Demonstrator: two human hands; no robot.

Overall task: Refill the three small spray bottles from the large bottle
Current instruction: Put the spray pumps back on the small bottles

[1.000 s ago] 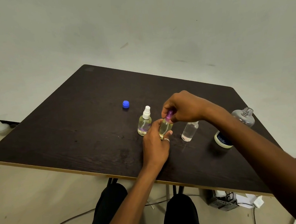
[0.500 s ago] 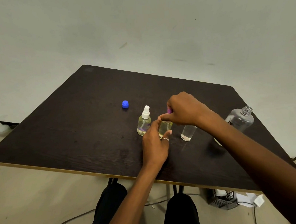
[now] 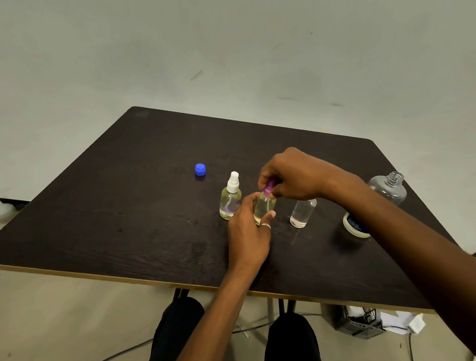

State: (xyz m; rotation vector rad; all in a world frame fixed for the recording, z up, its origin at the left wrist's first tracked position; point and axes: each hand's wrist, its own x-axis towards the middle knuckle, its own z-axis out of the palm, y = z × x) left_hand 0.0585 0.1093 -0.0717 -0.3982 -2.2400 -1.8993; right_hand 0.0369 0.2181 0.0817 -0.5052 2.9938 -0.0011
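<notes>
Three small bottles stand in a row on the dark table. The left one holds yellowish liquid and carries a white spray top. My left hand grips the body of the middle bottle, also yellowish. My right hand pinches that bottle's purple spray top. The right small bottle is clear, nearly empty, with its neck hidden under my wrist. The large clear bottle stands uncapped at the far right, partly behind my forearm. Its blue cap lies apart, far left.
The table's front edge runs close to my knees. Below the right side sit a black crate and white items on the floor. A cable trails across the floor.
My right hand has shifted slightly on the purple top of the middle bottle, as in a twist. My left hand has stayed around the bottle's body.
</notes>
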